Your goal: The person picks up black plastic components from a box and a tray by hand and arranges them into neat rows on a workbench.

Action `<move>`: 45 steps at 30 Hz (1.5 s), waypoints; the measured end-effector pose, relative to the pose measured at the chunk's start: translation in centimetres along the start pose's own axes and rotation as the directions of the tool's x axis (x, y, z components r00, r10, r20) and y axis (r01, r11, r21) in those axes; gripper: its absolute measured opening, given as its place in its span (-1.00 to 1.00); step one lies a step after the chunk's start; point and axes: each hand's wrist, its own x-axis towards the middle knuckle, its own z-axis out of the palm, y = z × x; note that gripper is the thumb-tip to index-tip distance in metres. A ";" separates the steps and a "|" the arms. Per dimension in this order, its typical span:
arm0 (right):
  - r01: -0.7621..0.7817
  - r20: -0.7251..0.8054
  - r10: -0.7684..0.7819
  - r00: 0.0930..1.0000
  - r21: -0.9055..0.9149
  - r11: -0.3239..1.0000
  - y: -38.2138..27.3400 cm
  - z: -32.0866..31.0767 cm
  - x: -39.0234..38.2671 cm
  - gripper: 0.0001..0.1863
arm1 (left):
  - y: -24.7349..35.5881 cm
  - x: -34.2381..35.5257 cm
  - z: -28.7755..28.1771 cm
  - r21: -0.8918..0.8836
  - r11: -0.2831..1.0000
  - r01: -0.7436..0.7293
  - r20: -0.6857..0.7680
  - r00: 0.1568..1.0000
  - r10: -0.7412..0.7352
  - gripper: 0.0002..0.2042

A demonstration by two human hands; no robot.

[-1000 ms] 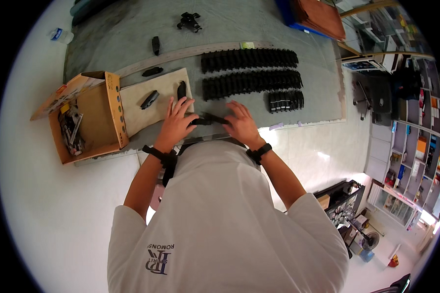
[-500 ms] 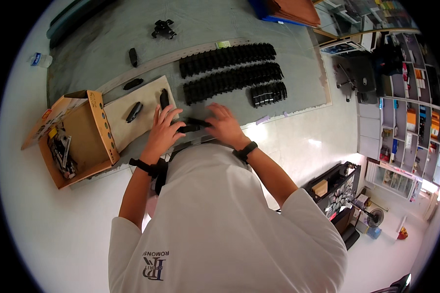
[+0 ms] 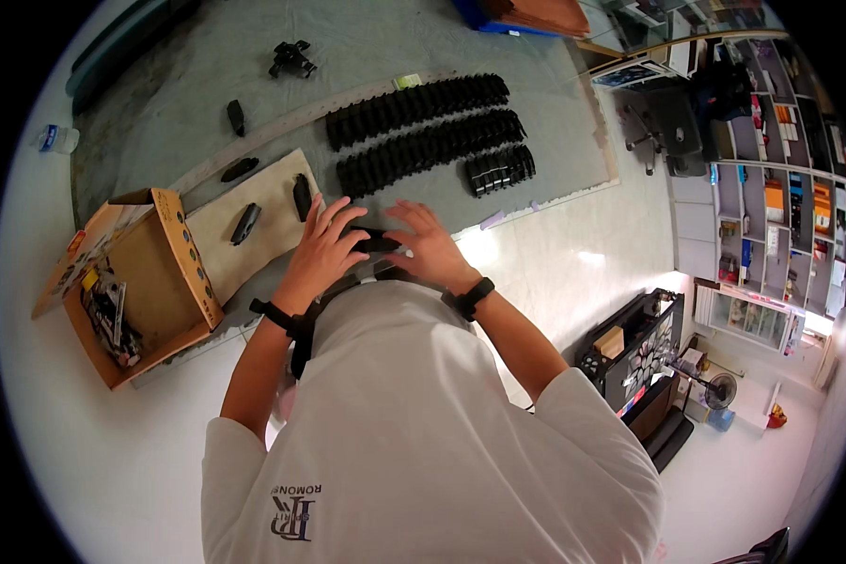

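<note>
Close to my body, at the table's near edge, a black elongated piece (image 3: 376,242) spans the gap between my hands. My left hand (image 3: 320,252) grips its left end with curled fingers. At the opposite end, the fingers and thumb of my right hand (image 3: 432,249) close around it. The fingers partly cover the piece, so its exact kind is hidden. Just beyond my left fingertips, a black oblong piece (image 3: 302,196) lies on a beige sheet (image 3: 271,211). Another dark piece with a shiny side (image 3: 245,224) rests on the same sheet.
An open cardboard box (image 3: 186,268) with mixed parts stands at left. Two long rows of black pieces (image 3: 418,111) and a shorter row (image 3: 500,171) lie beyond my right hand. Single black pieces (image 3: 236,117) and a black cluster (image 3: 292,60) sit farther back. Shelves (image 3: 771,188) line the right.
Two black pieces seen between my hands now appear as one dark shape. My hands have drawn slightly closer together around it. The whole view has shifted a little.
</note>
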 end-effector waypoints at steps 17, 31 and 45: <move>0.014 -0.062 -0.015 0.998 -0.014 1.000 -2.1 1.0 0.9 -0.59 | -1.8 -2.8 0.1 -0.103 0.995 0.017 -0.065 0.998 -0.023 -0.73; 0.192 0.024 -0.191 0.981 -0.046 0.980 -3.4 3.2 3.2 -0.62 | -2.4 -6.9 -1.3 -0.121 0.985 0.120 -0.097 0.986 -0.133 -0.69; 0.119 0.063 -0.119 0.991 0.004 0.993 -4.6 3.8 4.7 -0.62 | -2.7 -7.2 -2.6 -0.146 0.981 0.125 -0.148 0.978 -0.147 -0.66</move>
